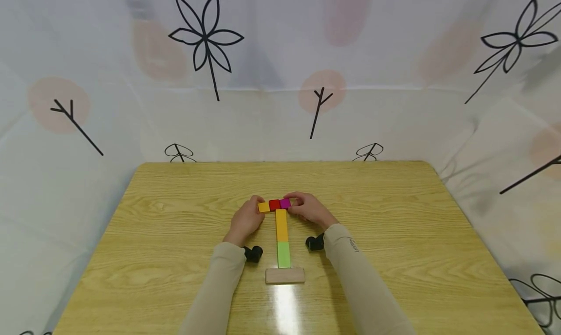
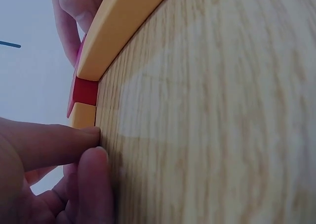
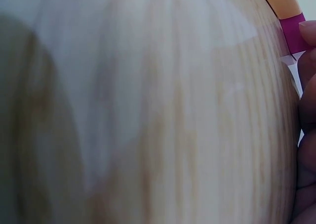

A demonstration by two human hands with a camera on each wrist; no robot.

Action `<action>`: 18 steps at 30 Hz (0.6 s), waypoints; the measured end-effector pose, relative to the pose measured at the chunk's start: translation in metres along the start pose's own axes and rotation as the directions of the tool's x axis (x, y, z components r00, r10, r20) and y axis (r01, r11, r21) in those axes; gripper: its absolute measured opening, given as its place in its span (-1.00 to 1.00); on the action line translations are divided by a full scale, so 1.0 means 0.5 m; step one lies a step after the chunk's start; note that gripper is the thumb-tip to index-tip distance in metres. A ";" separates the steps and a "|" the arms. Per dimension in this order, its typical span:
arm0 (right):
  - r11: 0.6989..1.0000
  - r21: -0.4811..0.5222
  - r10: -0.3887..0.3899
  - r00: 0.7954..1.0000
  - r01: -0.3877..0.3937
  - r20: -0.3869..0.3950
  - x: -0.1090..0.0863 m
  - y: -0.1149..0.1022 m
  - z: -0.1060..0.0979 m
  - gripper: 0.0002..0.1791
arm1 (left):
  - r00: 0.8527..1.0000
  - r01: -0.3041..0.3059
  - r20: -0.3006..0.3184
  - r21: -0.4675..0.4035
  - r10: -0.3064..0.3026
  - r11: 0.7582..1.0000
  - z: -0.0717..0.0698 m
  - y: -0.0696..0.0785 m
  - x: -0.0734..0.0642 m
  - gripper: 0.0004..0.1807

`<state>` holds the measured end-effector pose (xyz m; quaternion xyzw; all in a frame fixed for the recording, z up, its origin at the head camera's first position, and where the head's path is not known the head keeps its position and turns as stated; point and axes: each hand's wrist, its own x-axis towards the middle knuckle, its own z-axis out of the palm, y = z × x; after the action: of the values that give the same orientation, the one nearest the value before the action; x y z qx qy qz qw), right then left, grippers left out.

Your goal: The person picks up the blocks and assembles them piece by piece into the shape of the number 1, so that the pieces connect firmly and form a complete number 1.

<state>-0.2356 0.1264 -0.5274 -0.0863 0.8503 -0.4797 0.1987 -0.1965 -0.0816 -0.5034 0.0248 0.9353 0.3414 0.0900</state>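
A short row of an orange-yellow cube (image 1: 263,207), a red cube (image 1: 274,205) and a magenta cube (image 1: 285,203) lies across the far end of a long orange block (image 1: 281,225). My left hand (image 1: 247,219) pinches the orange-yellow cube at the row's left end, thumb in front. At the right end, my right hand (image 1: 308,208) holds the magenta cube between thumb and fingers. Nearer to me a green block (image 1: 284,254) continues the orange one, meeting a plain wooden block (image 1: 285,275) set crosswise. The right wrist view shows only part of the magenta cube (image 3: 293,33).
The blocks lie on a wood-grain table (image 1: 175,218). Its far edge meets a white cloth backdrop (image 1: 263,120) with printed flowers and twigs. Black wrist cameras (image 1: 253,254) sit under both sleeves, either side of the block column.
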 end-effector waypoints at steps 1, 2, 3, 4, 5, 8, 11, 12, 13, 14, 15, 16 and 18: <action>1.000 0.001 0.000 1.000 0.000 0.001 0.000 0.000 0.000 -0.61 | 1.000 -0.003 0.001 0.004 0.003 1.000 0.001 -0.001 0.001 -0.61; 1.000 0.003 0.000 1.000 0.000 0.002 0.000 0.000 0.000 -0.61 | 1.000 -0.005 -0.001 0.007 0.005 1.000 0.002 -0.002 0.002 -0.61; 1.000 0.005 0.000 1.000 0.000 0.004 0.000 -0.001 0.000 -0.61 | 1.000 -0.006 0.000 0.009 0.006 1.000 0.002 -0.002 0.002 -0.61; 1.000 0.006 0.000 1.000 0.000 0.006 0.000 -0.001 0.000 -0.61 | 1.000 -0.009 -0.001 0.012 0.009 1.000 0.003 -0.003 0.003 -0.61; 1.000 0.007 -0.001 1.000 0.000 0.007 -0.001 -0.002 0.000 -0.61 | 1.000 -0.011 -0.001 0.014 0.011 1.000 0.003 -0.003 0.003 -0.61; 1.000 0.008 -0.002 1.000 0.002 0.007 -0.001 -0.003 0.000 -0.61 | 1.000 -0.013 -0.003 0.016 0.013 1.000 0.002 -0.002 0.002 -0.61; 1.000 0.004 -0.002 1.000 0.002 0.007 -0.002 -0.003 -0.001 -0.61 | 1.000 -0.011 -0.004 0.018 0.011 1.000 0.002 0.000 0.001 -0.61; 1.000 0.004 -0.003 1.000 0.003 0.007 -0.002 -0.002 -0.001 -0.61 | 1.000 -0.010 -0.004 0.018 0.010 1.000 0.002 0.000 0.001 -0.61; 1.000 0.002 -0.005 1.000 0.005 0.009 -0.001 -0.002 -0.001 -0.61 | 1.000 -0.008 -0.003 0.019 0.008 1.000 0.002 0.000 0.001 -0.62; 1.000 0.001 -0.006 1.000 0.006 0.010 -0.001 -0.002 -0.001 -0.61 | 1.000 -0.006 -0.002 0.021 0.006 1.000 0.002 0.000 0.001 -0.62; 1.000 -0.001 -0.008 1.000 0.008 0.010 -0.001 -0.001 -0.001 -0.61 | 1.000 -0.005 -0.001 0.022 0.006 1.000 0.002 0.000 0.001 -0.62; 1.000 -0.004 -0.009 1.000 0.009 0.010 0.000 -0.001 0.000 -0.62 | 1.000 -0.005 0.000 0.023 0.005 1.000 0.002 0.000 0.002 -0.62; 1.000 -0.008 -0.009 1.000 0.009 0.009 0.001 0.000 0.000 -0.62 | 1.000 -0.003 0.001 0.022 0.003 1.000 0.003 -0.001 0.002 -0.62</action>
<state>-0.2358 0.1262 -0.5275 -0.0932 0.8508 -0.4769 0.2001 -0.1971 -0.0810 -0.5048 0.0274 0.9388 0.3314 0.0897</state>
